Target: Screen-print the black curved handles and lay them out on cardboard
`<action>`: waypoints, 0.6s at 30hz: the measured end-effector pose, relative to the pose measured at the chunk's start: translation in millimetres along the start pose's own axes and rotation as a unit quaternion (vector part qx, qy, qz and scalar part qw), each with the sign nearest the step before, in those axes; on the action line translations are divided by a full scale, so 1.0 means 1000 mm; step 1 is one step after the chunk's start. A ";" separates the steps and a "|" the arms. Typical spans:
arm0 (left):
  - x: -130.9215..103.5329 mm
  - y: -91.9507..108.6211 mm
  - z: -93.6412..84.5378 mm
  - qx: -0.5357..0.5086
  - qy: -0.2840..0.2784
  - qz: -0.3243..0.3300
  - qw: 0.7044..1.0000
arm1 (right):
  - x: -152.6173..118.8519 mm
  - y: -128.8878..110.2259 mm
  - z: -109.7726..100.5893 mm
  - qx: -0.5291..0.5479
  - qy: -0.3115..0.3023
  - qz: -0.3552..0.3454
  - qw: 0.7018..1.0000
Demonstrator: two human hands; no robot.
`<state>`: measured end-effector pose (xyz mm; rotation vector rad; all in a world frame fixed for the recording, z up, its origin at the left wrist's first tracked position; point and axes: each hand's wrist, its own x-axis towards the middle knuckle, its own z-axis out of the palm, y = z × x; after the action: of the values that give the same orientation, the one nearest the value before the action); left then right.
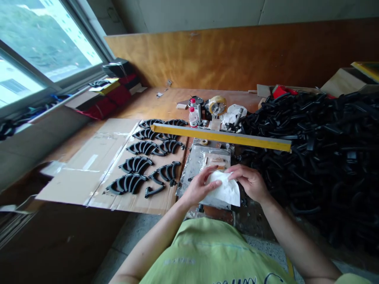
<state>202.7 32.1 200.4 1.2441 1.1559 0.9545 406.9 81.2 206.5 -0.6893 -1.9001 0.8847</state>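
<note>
Between my hands is a white tissue or thin cloth (226, 193), spread over the front of a flat metal plate. My left hand (203, 185) pinches its left side with thumb and fingers. The fingers of my right hand (248, 180) are closed on its upper right edge. Just beyond the fingertips, a pale fixture block (211, 159) with a small orange-brown part sits on the plate. Under the tissue, the plate's surface is hidden.
A yellow bar (220, 136) crosses above the plate. Black curved handles (126, 184) lie in fanned rows on cardboard (85, 173) at left. A large heap of black parts (319, 157) rises at right. Behind stand a red-capped bottle (193, 117) and a tape roll (217, 105).
</note>
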 end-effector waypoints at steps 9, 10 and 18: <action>-0.004 -0.027 -0.005 -0.227 0.127 -0.106 0.960 | -0.002 0.010 0.036 -0.026 0.032 0.126 0.991; -0.004 -0.030 -0.006 -0.240 0.138 -0.105 0.955 | -0.005 0.007 0.042 -0.058 0.008 0.095 0.994; -0.007 -0.032 -0.013 -0.312 0.141 -0.124 0.931 | -0.030 0.026 0.086 -0.218 -0.062 -0.055 0.972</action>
<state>186.8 24.2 170.3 0.4483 1.0728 1.2064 346.2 48.6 141.7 -0.7900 -2.2508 0.4478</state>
